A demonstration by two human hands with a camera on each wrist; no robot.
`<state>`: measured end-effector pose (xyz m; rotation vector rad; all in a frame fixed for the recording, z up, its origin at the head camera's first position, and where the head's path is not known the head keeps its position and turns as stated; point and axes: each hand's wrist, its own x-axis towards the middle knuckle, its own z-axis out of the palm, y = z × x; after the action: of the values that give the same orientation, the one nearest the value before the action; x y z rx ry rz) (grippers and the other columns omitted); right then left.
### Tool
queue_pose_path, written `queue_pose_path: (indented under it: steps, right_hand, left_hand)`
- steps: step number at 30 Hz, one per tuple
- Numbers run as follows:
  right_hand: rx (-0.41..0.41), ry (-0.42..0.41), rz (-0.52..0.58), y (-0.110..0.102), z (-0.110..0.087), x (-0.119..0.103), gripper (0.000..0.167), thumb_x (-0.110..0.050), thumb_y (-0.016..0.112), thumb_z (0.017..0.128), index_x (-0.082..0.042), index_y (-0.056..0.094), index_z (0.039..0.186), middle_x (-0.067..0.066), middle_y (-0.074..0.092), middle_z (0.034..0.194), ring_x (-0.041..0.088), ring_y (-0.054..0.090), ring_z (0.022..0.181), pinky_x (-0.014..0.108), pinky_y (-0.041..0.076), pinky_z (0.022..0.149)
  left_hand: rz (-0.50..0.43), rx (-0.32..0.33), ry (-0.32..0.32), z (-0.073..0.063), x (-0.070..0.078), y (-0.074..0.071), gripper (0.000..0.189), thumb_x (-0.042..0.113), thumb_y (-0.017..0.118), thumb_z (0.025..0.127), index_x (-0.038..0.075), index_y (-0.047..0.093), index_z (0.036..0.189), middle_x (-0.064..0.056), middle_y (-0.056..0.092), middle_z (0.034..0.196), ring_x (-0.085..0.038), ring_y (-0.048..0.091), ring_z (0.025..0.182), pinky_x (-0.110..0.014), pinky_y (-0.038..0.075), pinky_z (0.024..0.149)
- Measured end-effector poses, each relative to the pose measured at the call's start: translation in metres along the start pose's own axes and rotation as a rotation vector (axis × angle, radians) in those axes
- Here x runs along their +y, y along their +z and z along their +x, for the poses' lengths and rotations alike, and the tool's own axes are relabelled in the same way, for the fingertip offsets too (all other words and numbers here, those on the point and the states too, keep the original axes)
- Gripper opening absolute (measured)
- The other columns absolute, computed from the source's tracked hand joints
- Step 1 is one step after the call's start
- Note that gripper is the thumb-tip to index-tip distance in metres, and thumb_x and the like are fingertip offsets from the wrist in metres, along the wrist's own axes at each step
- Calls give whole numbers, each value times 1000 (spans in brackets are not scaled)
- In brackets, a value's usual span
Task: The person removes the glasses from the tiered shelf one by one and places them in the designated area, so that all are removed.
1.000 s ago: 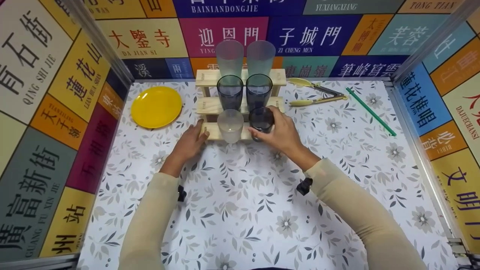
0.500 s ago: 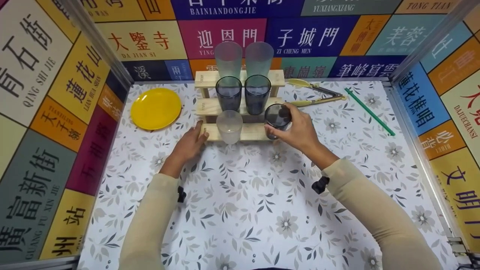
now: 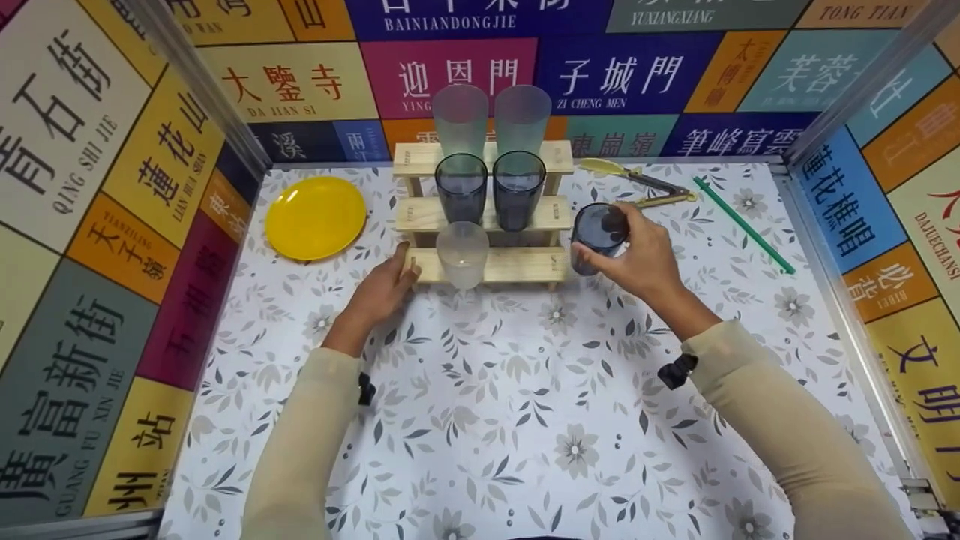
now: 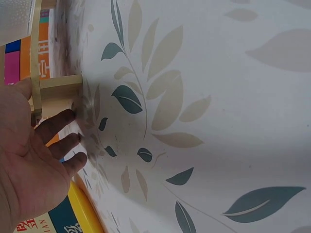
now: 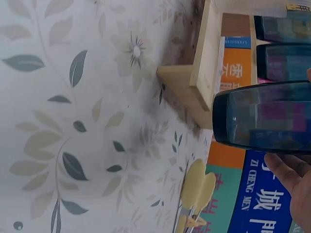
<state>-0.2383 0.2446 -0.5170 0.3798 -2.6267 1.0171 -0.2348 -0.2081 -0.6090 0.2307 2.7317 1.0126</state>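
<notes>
My right hand (image 3: 649, 259) grips a dark smoky tumbler (image 3: 600, 229) just right of a three-step wooden rack (image 3: 525, 262). In the right wrist view, the tumbler's base (image 5: 221, 116) is raised off the tablecloth. My left hand (image 3: 381, 292) touches the left end of the lowest step. Its thumb lies at the board in the left wrist view, while the other fingers (image 4: 58, 124) stretch loosely beside the rack's leg. A frosted tumbler (image 3: 463, 259) stands on the left of that step. Two dark tumblers (image 3: 517, 195) fill the middle step, and two tall frosted ones (image 3: 523, 120) the top.
A yellow plate (image 3: 315, 219) lies left of the rack. Yellow-tipped tongs (image 3: 660, 182) and a green straw-like stick (image 3: 744, 225) lie at the back right. Printed panels (image 3: 450, 67) wall in the floral tablecloth (image 3: 480, 420) on three sides.
My right hand has carried the dark tumbler from the right of the lowest step out past the rack's right end. My left hand has stayed at the rack's left end.
</notes>
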Motion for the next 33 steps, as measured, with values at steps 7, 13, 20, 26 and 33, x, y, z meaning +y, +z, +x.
queue_pose_path:
  steps: [7,13,20,26,33]
  right_hand:
    - [-11,65,-2,-8,0,17,86,-52,93,88,-1,59,149,22,78,122,39,76,108,57,62,91]
    - [-11,105,-16,-9,2,32,90,-53,93,88,0,57,152,25,76,126,42,75,111,59,61,93]
    - [-31,173,1,-8,5,47,95,-55,92,89,-1,53,157,28,73,135,46,72,121,62,58,100]
    - [-48,207,1,-6,8,56,95,-55,90,91,-1,51,159,29,70,137,47,69,124,63,55,103]
    - [-66,251,44,1,12,67,93,-55,90,91,-4,52,159,28,67,146,47,66,133,63,54,108]
  left_hand:
    - [1,-9,-19,0,0,-1,74,48,37,121,10,14,179,-28,46,171,-47,47,158,-62,36,130]
    - [-1,-14,-31,0,1,-1,74,49,38,120,12,13,179,-27,44,173,-47,45,159,-61,35,131]
    - [-3,-11,-14,2,0,-1,74,48,38,121,10,14,179,-29,49,168,-47,50,155,-61,38,129]
    - [-23,-15,-11,3,0,-1,74,47,39,120,9,14,179,-26,48,170,-44,49,157,-60,38,130]
    - [-10,-7,2,2,1,-1,74,46,39,120,8,15,178,-27,45,172,-46,48,158,-60,38,130]
